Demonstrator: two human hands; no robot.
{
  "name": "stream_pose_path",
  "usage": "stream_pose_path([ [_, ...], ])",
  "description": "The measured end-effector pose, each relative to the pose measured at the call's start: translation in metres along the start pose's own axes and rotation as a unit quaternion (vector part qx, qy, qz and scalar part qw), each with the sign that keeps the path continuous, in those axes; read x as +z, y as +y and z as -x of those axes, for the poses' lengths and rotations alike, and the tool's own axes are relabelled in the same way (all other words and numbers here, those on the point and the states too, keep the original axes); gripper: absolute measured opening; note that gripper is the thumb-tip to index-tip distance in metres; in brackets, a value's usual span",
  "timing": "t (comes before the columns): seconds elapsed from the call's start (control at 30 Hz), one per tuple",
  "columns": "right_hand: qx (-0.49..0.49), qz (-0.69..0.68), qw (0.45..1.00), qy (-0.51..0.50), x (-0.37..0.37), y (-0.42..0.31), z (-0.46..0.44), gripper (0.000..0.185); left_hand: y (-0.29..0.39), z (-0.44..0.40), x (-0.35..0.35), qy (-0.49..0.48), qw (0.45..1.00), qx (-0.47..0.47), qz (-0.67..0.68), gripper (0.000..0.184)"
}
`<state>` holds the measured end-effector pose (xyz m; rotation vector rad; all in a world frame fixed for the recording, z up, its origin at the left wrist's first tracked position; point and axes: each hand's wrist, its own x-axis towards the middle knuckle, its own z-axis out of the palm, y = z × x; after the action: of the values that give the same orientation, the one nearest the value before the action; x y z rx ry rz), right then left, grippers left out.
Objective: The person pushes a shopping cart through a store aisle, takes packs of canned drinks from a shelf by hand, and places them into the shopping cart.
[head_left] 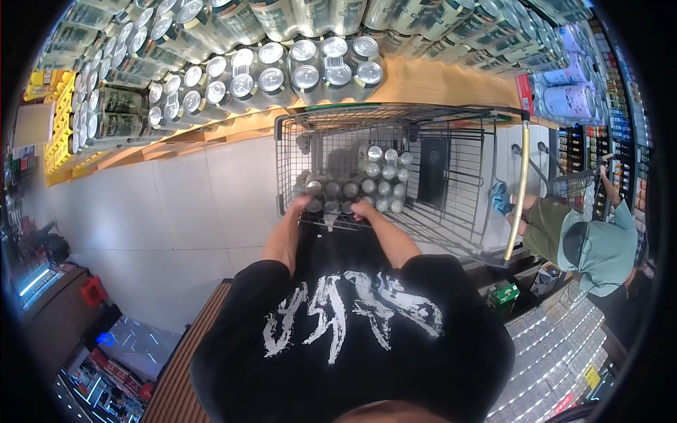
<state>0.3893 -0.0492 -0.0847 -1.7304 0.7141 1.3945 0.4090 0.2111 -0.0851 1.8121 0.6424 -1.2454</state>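
Note:
A wire shopping cart (451, 127) stands in front of me. Inside it, a pack of cans (333, 190) lies between my two hands at the near side. My left hand (302, 202) is closed on the pack's left end. At its right end, my right hand (362, 209) grips it with curled fingers. More silver-topped cans (384, 176) stand in the cart right beside the held pack. The undersides of both hands and the pack's bottom are hidden.
Beyond the cart, a wooden shelf (444, 83) bears stacked packs of cans (271, 77). At the right, a person in a green shirt (599, 243) stands near another cart. A yellow cart handle (518, 190) crosses on the right. Pale floor tiles (190, 201) lie left.

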Motion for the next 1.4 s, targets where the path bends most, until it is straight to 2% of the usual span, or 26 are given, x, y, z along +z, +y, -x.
stream_pose_path([
  [0.1, 0.033, -0.074, 0.996, 0.034, 0.016, -0.008, -0.007, 0.033, -0.014, -0.021, 0.004, 0.023, 0.999, 0.028, -0.041, 0.058],
  [0.2, 0.008, 0.026, 1.0, 0.014, 0.01, -0.015, 0.0, 0.029, -0.011, -0.023, 0.002, 0.008, 0.998, 0.033, -0.046, 0.058],
  [0.3, -0.014, 0.03, 0.999, 0.008, 0.003, -0.012, -0.006, 0.025, -0.038, -0.071, 0.007, -0.006, 0.994, 0.074, -0.077, 0.056],
  [0.33, -0.023, 0.029, 0.999, 0.013, 0.002, -0.01, -0.004, 0.025, -0.035, -0.071, 0.006, -0.012, 0.997, 0.07, -0.024, 0.056],
  [0.4, -0.064, 0.118, 0.991, -0.026, -0.011, -0.016, -0.002, 0.029, -0.033, -0.066, 0.011, -0.024, 0.995, 0.059, 0.081, 0.058],
  [0.43, -0.107, 0.145, 0.983, -0.029, -0.021, -0.02, 0.008, 0.032, -0.016, -0.041, 0.007, -0.056, 0.972, 0.027, 0.225, 0.069],
  [0.5, -0.155, 0.03, 0.987, 0.017, -0.032, -0.031, 0.035, 0.031, 0.037, 0.026, -0.007, 0.032, 0.988, 0.096, 0.117, 0.06],
  [0.53, -0.171, -0.019, 0.985, 0.029, -0.04, -0.04, 0.053, 0.03, 0.037, 0.03, -0.013, 0.047, 0.988, 0.117, 0.094, 0.06],
  [0.6, -0.299, -0.154, 0.939, 0.071, -0.053, -0.053, 0.075, 0.028, 0.038, 0.04, -0.025, 0.081, 0.983, 0.156, 0.047, 0.063],
  [0.67, -0.394, -0.194, 0.87, 0.223, -0.072, -0.089, 0.108, 0.023, 0.013, 0.011, -0.04, 0.011, 0.98, 0.165, 0.111, 0.073],
  [0.7, -0.446, -0.209, 0.823, 0.283, -0.084, -0.107, 0.116, 0.023, 0.034, 0.05, -0.046, -0.003, 0.966, 0.113, 0.234, 0.075],
  [0.73, -0.496, -0.221, 0.768, 0.341, -0.098, -0.13, 0.127, 0.023, 0.047, 0.074, -0.053, -0.008, 0.955, 0.129, 0.268, 0.075],
  [0.8, -0.548, -0.233, 0.702, 0.39, -0.124, -0.184, 0.169, 0.024, 0.059, 0.102, -0.064, -0.016, 0.928, 0.161, 0.337, 0.076],
  [0.87, -0.554, -0.206, 0.683, 0.429, -0.149, -0.229, 0.185, 0.036, 0.059, 0.113, -0.074, -0.025, 0.919, 0.205, 0.336, 0.069],
  [0.93, -0.502, -0.234, 0.753, 0.355, -0.162, -0.273, 0.212, 0.057, 0.074, 0.139, -0.086, -0.028, 0.915, 0.232, 0.329, 0.066],
  [1.0, -0.431, -0.13, 0.828, 0.335, -0.169, -0.308, 0.224, 0.074, 0.087, 0.162, -0.092, -0.013, 0.91, 0.265, 0.318, 0.055],
  [1.07, -0.379, -0.151, 0.828, 0.385, -0.175, -0.339, 0.169, 0.077, 0.09, 0.178, -0.098, -0.013, 0.901, 0.296, 0.317, 0.052],
  [1.2, -0.311, -0.198, 0.831, 0.416, -0.169, -0.348, 0.165, 0.079, 0.092, 0.197, -0.107, 0.004, 0.889, 0.331, 0.316, 0.05],
  [1.23, -0.325, -0.234, 0.804, 0.439, -0.163, -0.348, 0.167, 0.078, 0.092, 0.2, -0.108, 0.009, 0.886, 0.332, 0.323, 0.048],
  [1.33, -0.345, -0.247, 0.793, 0.437, -0.162, -0.345, 0.168, 0.077, 0.094, 0.203, -0.111, 0.014, 0.884, 0.333, 0.329, 0.047],
  [1.37, -0.37, -0.275, 0.764, 0.451, -0.161, -0.346, 0.158, 0.074, 0.097, 0.202, -0.11, 0.01, 0.882, 0.337, 0.33, 0.046],
  [1.4, -0.374, -0.276, 0.761, 0.453, -0.16, -0.345, 0.163, 0.073, 0.101, 0.202, -0.109, 0.006, 0.88, 0.34, 0.332, 0.046],
])
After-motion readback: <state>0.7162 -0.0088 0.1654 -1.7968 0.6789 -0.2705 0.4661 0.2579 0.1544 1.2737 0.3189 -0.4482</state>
